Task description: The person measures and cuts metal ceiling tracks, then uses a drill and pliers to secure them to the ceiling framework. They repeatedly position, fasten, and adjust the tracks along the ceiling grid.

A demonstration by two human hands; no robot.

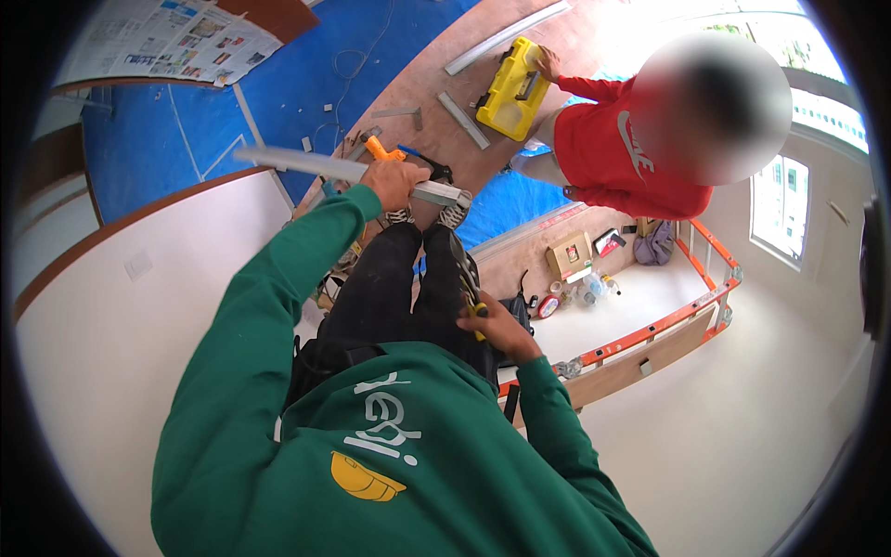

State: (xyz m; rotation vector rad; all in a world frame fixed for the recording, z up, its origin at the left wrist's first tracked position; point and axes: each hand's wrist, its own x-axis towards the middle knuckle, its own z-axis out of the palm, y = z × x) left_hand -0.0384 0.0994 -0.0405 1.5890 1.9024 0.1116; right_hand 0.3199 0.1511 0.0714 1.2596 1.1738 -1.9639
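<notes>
My left hand (393,186) is closed around a long, pale metal strip (311,162) that runs out to the upper left, its near end just right of my fingers. Low by my right thigh, my right hand (501,330) grips a pair of yellow-handled snips (473,302), jaws pointing up toward my shoes (452,212). An orange-and-black tool (382,148) and other small items lie on the floor beyond my left hand, partly hidden behind it.
A co-worker in red (594,158) holds a yellow case (510,88). Strips (462,119) lie on the pinkish boards (436,65). Blue sheeting (297,65) covers flooring. Right of me are a cardboard box (568,255), assorted items and an orange ladder (631,345).
</notes>
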